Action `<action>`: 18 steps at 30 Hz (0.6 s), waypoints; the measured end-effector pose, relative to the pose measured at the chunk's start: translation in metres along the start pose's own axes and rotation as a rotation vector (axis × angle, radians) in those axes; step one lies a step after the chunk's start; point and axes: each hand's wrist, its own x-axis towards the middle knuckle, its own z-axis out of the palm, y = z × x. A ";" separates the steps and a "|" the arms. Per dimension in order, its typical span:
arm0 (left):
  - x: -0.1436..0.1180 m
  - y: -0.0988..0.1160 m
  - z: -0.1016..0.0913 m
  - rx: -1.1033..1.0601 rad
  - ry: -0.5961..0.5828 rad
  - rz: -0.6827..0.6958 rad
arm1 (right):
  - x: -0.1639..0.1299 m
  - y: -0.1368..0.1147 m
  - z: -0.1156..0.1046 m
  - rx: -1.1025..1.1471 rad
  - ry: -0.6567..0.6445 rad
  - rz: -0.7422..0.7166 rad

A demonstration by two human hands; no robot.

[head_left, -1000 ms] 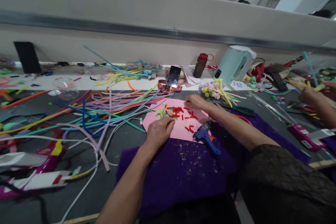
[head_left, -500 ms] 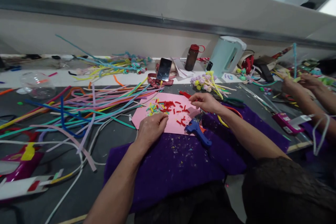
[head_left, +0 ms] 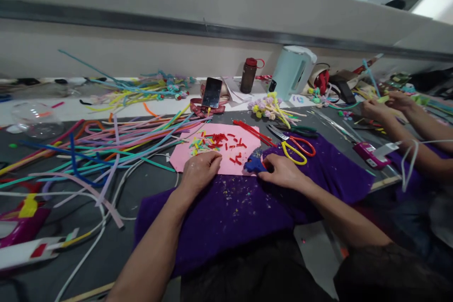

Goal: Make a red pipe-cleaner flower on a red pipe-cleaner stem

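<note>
- Head view: your left hand (head_left: 198, 173) rests knuckles up on the near edge of the pink sheet (head_left: 184, 158), fingers curled loosely under; whether it pinches anything cannot be told.
- Your right hand (head_left: 283, 173) closes around the blue glue gun (head_left: 254, 165) at the sheet's near right corner, fingers wrapped over its rear end.
- Glue gun: only the front part shows. Its long axis seems to run left-right along the sheet's near edge, but the nozzle direction cannot be told.
- Pink sheet: flat, matte, lying on the surface and overlapping the fuzzy purple cloth (head_left: 240, 212).
- On the sheet: short cut pieces (head_left: 226, 144), mostly red, some green and yellow.
- Long fuzzy pipe cleaners (head_left: 116, 146) fan out to the left.
- Red-and-yellow-handled scissors (head_left: 295, 146) lie right of the sheet.
</note>
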 end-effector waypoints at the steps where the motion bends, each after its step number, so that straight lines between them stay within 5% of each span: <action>1: 0.000 0.001 0.000 0.004 0.000 0.000 | 0.001 0.004 -0.001 0.110 0.018 0.017; 5: -0.002 0.004 -0.001 0.017 0.004 0.001 | -0.002 0.017 -0.008 0.781 0.054 0.061; 10: -0.002 0.004 0.001 0.009 0.005 0.039 | -0.009 0.016 -0.010 1.490 -0.166 0.083; 18: -0.001 0.005 0.003 0.021 -0.007 0.052 | -0.005 0.023 0.010 1.711 -0.377 0.223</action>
